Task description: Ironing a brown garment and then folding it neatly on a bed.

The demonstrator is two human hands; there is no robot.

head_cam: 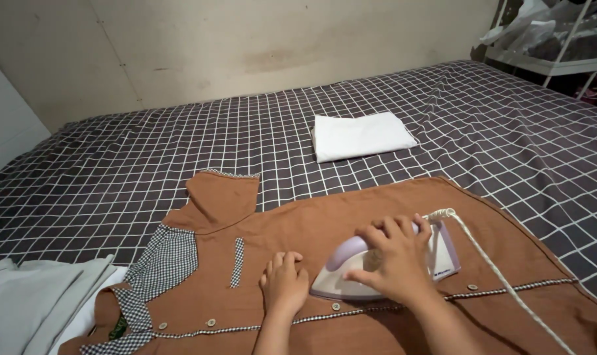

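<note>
A brown shirt [338, 223] with checked trim and buttons lies spread flat on the bed. My right hand [394, 260] grips the handle of a white and lilac iron [338, 279] that rests on the shirt near the button strip. A white cord [489, 263] runs from the iron's back toward the lower right. My left hand [285, 283] presses flat on the brown cloth just left of the iron's tip, fingers together.
The bed has a dark sheet with a white grid [180, 144]. A folded white cloth [361, 135] lies further back. Pale grey and white garments [42, 306] sit at the lower left. A white rack [561, 39] stands at the far right corner.
</note>
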